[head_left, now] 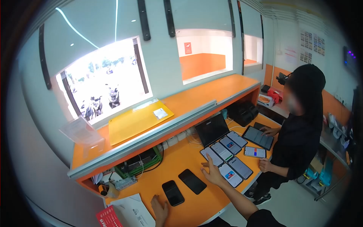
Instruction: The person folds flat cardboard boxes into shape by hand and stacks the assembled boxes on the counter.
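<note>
Currently, the right hand is extended over the surface, with the index finger directed at the pale phone; whether the screen is touched cannot be told. The right grip is released and nothing is held. The left hand is rested near the front edge of the surface, just beside the left dark phone; the left grip is likewise released, with nothing held. The right dark phone is laid between the left dark phone and the right hand. Both dark screens are unlit.

The pale phone is placed at the near end of a row of four phones, arranged side by side in front of the laptop. Nearer the edge, the picture phone and the grey phone are set beside each other. The outer phone is positioned farther right, near the tablet. The tablet is reached by the far hand of a co-worker; the near hand is held just beside the outer phone.

At the rear, the surface is overhung by a shelf, on which a yellow folder is laid. At near left, a white box and a red box are placed together.
</note>
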### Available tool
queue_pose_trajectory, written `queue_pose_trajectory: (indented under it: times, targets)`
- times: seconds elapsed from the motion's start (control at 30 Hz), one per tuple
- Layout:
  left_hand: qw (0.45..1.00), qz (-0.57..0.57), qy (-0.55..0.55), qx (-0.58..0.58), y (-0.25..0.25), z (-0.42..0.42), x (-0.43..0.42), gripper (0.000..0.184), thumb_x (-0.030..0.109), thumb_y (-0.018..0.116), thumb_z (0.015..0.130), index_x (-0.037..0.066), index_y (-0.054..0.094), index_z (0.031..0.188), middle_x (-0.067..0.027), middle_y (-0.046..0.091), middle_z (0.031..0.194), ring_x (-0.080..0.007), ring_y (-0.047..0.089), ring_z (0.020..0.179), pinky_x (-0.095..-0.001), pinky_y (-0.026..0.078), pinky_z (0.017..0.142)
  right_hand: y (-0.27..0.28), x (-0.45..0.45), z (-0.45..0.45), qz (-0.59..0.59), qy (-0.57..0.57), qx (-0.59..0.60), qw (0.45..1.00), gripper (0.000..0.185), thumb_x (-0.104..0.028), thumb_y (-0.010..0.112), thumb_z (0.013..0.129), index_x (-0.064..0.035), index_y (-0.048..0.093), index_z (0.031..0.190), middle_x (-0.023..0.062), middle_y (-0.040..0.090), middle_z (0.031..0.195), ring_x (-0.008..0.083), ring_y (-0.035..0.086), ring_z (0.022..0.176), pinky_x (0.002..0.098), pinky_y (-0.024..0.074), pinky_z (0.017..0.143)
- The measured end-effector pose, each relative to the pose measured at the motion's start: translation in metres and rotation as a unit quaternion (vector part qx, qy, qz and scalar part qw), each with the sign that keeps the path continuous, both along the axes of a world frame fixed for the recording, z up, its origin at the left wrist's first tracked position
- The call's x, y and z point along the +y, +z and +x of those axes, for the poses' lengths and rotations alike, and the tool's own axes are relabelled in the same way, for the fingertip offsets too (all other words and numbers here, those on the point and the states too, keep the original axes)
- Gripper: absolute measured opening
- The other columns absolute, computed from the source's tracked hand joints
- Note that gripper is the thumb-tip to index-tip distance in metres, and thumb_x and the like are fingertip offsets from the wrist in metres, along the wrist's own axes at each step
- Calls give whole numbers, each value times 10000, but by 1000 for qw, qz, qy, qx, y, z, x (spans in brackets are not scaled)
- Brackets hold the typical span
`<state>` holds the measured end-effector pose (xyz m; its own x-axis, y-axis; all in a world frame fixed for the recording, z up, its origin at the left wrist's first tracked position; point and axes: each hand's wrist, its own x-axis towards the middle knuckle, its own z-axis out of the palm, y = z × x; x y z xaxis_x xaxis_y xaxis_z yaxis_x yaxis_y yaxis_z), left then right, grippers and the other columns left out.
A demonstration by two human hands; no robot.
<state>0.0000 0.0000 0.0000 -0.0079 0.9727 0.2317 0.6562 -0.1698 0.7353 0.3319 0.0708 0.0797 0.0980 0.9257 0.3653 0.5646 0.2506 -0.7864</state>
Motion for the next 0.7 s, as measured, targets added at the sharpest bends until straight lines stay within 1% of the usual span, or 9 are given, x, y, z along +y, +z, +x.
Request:
queue_pose_trajectory:
  times: [0.07, 0.1, 0.2, 0.27, 0.3, 0.37, 0.47, 0.6, 0.7]
  targets:
    - [996, 61, -15, 65, -12, -18, 17, 639, 298, 606, 886, -79, 377, 1348, -306, 342, 1418, -447, 320, 1317, -538, 224, 1091, -15, 12, -13, -81, 0, 188, 979, 694, -123, 539, 938, -66, 136, 1499, 264, 636, 1121, 346, 663, 1001, 432, 493, 911]
    - [998, 37, -14, 42, -30, 21, -2, 639, 298, 606, 886, -79, 377, 1348, -306, 342, 1418, -447, 320, 1317, -538, 224, 1091, -13, -14, 22, -104, -5, 166, 981, 694, -123, 539, 938, -66, 136, 1499, 264, 636, 1121, 346, 663, 1001, 432, 493, 911]
    - [990, 107, -39, 88, -33, -5, 18, 621, 334, 553, 916, -78, 385, 1348, -304, 333, 1429, -439, 292, 1346, -545, 190, 1110, -29, -16, 2, -112, 33, 62, 991, 631, -159, 516, 952, -51, 191, 1482, 251, 627, 1124, 362, 633, 1055, 440, 485, 928]
    - [989, 54, -34, 136, -13, -3, 24, 616, 369, 507, 934, -59, 389, 1360, -290, 319, 1449, -416, 252, 1384, -549, 150, 1130, -77, -13, 7, -94, 62, -132, 985, 612, -198, 511, 949, -49, 231, 1473, 247, 490, 1340, 361, 516, 1221, 439, 451, 985]
    - [988, 50, -32, 139, -11, -4, 21, 616, 369, 507, 934, -59, 389, 1360, -290, 319, 1449, -416, 252, 1384, -549, 150, 1130, -81, -20, 5, -97, 65, -129, 985, 612, -198, 511, 949, -49, 231, 1473, 247, 490, 1340, 361, 516, 1221, 439, 451, 985]
    - [981, 45, -27, 189, -9, 4, 23, 611, 392, 483, 941, -33, 395, 1372, -274, 313, 1464, -397, 226, 1408, -551, 118, 1143, -84, -22, 4, -37, 100, -193, 975, 514, -234, 459, 978, -21, 329, 1428, 216, 404, 1431, 346, 384, 1343, 433, 382, 1065]
    - [986, 49, -17, 160, -9, 5, 23, 601, 391, 486, 940, -14, 401, 1375, -262, 319, 1466, -387, 232, 1408, -553, 114, 1144, -95, -17, 7, -45, 68, -185, 979, 475, -268, 414, 995, -14, 389, 1395, 197, 369, 1465, 324, 304, 1395, 421, 313, 1120]
    - [982, 39, -7, 185, -10, 6, 25, 588, 379, 491, 939, -13, 405, 1368, -256, 323, 1466, -385, 240, 1406, -550, 118, 1146, -87, -15, 5, -56, 64, -172, 981, 455, -245, 440, 991, 2, 428, 1374, 205, 408, 1442, 326, 350, 1372, 422, 299, 1134]
    - [981, 46, -5, 187, -11, 6, 22, 572, 360, 497, 937, -13, 410, 1362, -247, 324, 1469, -380, 241, 1405, -545, 125, 1146, -97, -15, 5, 2, 47, -206, 977, 429, -241, 434, 995, 18, 475, 1334, 210, 460, 1399, 330, 373, 1356, 424, 288, 1141]
